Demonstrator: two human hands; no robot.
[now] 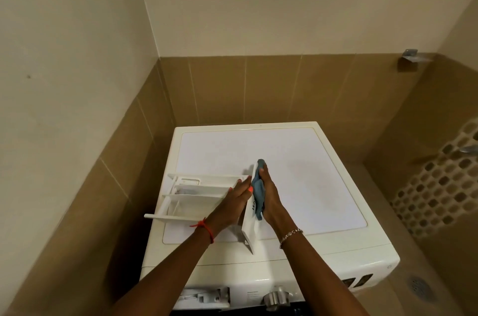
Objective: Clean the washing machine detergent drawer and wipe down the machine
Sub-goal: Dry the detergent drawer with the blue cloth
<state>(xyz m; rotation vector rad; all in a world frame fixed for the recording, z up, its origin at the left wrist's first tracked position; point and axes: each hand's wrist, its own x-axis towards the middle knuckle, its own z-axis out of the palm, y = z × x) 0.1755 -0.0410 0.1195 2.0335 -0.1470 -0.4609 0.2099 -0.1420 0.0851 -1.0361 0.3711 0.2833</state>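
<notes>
The white detergent drawer (196,192) lies on top of the white washing machine (310,173), its compartments pointing left and its front panel (249,227) standing on edge. My left hand (234,199) holds the drawer just behind that panel, fingers laid along it. My right hand (270,196) presses a blue cloth (258,190) against the panel's outer face, fingers curled over the cloth. The cloth is partly hidden by that hand.
The empty drawer slot (204,296) and a silver dial (275,296) show on the machine's front below my arms. Tiled walls close in behind and on the left. A perforated white panel (437,186) and a floor drain (419,287) are on the right.
</notes>
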